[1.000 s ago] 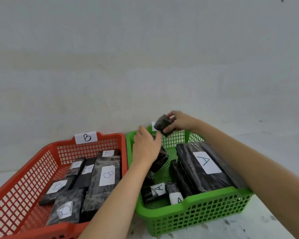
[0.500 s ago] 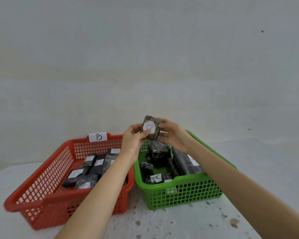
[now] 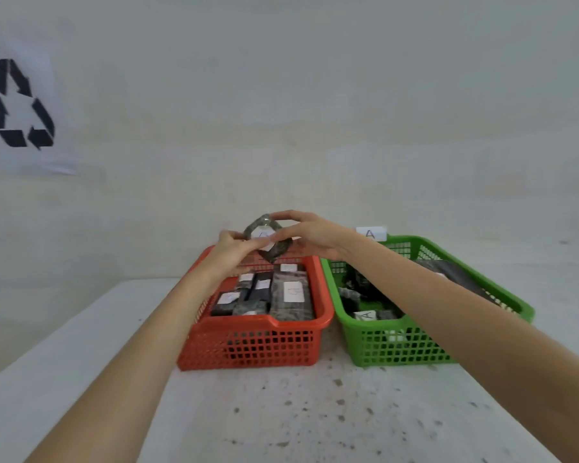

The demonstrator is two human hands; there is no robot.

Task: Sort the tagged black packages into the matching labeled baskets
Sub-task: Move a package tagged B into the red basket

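Two baskets stand side by side on the table [image 3: 281,412]; the left basket [image 3: 248,345] holds tagged packages [image 3: 291,295]; the right basket [image 3: 398,345] holds others; a small package [image 3: 268,240], held by both hands, hangs above the left basket's far end.

Soft even daylight, faint shadows, motion blur, wide-angle edge distortion

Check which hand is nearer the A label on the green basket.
Right. The right hand sits just left of the A label on the green basket; the left hand is farther left, over the red basket.
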